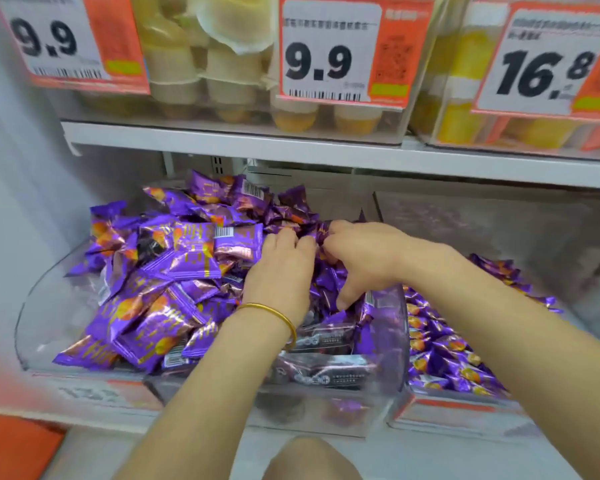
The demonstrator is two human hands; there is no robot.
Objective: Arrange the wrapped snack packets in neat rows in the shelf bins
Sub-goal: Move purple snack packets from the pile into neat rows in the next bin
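A clear plastic shelf bin holds a loose heap of purple foil snack packets, piled high and lying every way. Both my hands are in the right part of this heap. My left hand, with a gold bangle on its wrist, lies palm down with its fingers curled into the packets. My right hand pinches a purple packet at the top of the pile, thumb pointing down. A second bin to the right holds the same packets in tidier rows.
Above, a white shelf carries clear boxes of yellow jelly cups behind price tags reading 9.9 and 16.8. A grey wall closes the left side. My knee shows at the bottom edge.
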